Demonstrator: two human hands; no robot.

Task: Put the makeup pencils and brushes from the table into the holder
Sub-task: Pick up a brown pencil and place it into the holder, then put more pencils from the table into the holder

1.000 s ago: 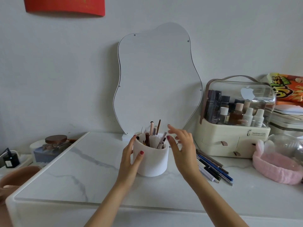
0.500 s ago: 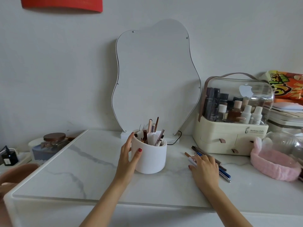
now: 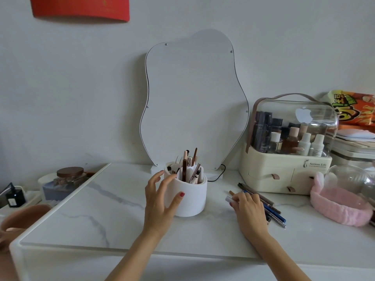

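Note:
The white round holder (image 3: 192,201) stands mid-table with several pencils and brushes (image 3: 187,169) upright in it. My left hand (image 3: 159,203) cups its left side, thumb across the front wall and fingers by the rim. A pile of makeup pencils (image 3: 273,207) lies to the right of the holder on the marble table (image 3: 101,216). My right hand (image 3: 250,211) rests over the pile's left end, fingers curled on a pale-capped pencil (image 3: 228,198) that still lies on the table. A brown-tipped pencil (image 3: 231,192) pokes out just behind it.
A wavy mirror (image 3: 192,102) leans on the wall behind the holder, a black cable (image 3: 221,175) at its foot. A cream cosmetics case (image 3: 284,175) and a pink headband (image 3: 341,207) stand at the right. A brown-lidded jar (image 3: 70,173) sits far left.
My right hand left the holder's rim, dropped right onto the pencil pile and curled on a pale-capped pencil. My left hand stayed on the holder.

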